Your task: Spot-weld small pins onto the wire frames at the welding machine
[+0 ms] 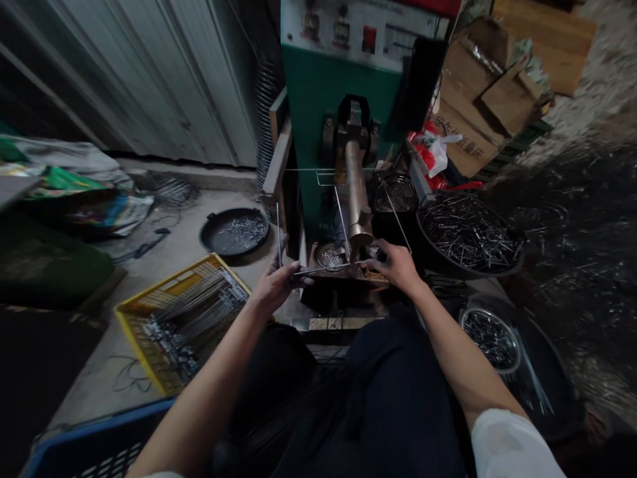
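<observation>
A bent metal wire frame [328, 269] lies across the front of the green spot-welding machine [318, 106], its thin arms slanting upward. My left hand [276, 284] is closed on the left part of the wire, where one arm rises past the fingers. Pinched at the wire's right end, just beside the machine's lower tip, is my right hand [397, 265]; its fingertips partly hide what lies between them. The thick copper-coloured electrode arm [355, 186] comes down above the wire. Small metal pieces fill a round dish [330, 256] behind it.
At left are a yellow crate [130, 342] of wire parts, a black pan [212, 242] of small pieces and a blue crate [44, 458]. On the right stand a large pan [517, 255] of metal pieces and a bowl [515, 355] of small parts. Cardboard [462, 143] lies behind.
</observation>
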Demonstrator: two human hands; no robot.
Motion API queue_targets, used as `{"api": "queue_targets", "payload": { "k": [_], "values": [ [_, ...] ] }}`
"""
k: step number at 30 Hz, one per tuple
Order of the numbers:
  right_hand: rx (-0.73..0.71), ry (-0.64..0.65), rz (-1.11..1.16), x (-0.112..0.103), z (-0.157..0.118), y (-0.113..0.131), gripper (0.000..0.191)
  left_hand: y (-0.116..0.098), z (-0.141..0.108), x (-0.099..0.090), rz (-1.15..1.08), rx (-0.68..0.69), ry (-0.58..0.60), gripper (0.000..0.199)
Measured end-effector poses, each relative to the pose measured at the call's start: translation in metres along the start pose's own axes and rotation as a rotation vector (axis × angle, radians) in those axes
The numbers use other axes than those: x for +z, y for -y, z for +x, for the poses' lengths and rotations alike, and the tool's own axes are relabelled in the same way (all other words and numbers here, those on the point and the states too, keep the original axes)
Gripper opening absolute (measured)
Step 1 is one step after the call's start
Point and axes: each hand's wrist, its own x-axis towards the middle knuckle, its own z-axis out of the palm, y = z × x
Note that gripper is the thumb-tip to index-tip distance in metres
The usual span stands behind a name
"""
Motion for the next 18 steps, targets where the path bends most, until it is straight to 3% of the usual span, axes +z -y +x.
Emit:
{"api": "queue_targets", "payload": {
  "k": [7,10,12,14,18],
  "values": [
    [-0.008,0.025,0.054,0.005,0.000,-0.004,0.046,-0.003,-0.005,0.007,0.088,-0.032,-0.058,0.097],
    [0.002,-0.094,0.034,0.002,-0.004,-0.015,0.050,-0.005,-0.006,0.010,0.104,-0.028,-0.077,0.095],
    [0.092,-0.253,0.010,-0.001,-0.007,-0.029,0.054,-0.006,-0.007,0.012,0.113,-0.021,-0.072,0.093],
    [0.234,-0.326,0.072,-0.004,-0.007,-0.044,0.051,-0.005,-0.005,0.013,0.091,-0.008,-0.060,0.092],
    [0.428,-0.257,0.369,-0.008,-0.007,-0.057,0.051,-0.003,-0.005,0.016,0.010,0.048,-0.065,0.094]
  ]
}}
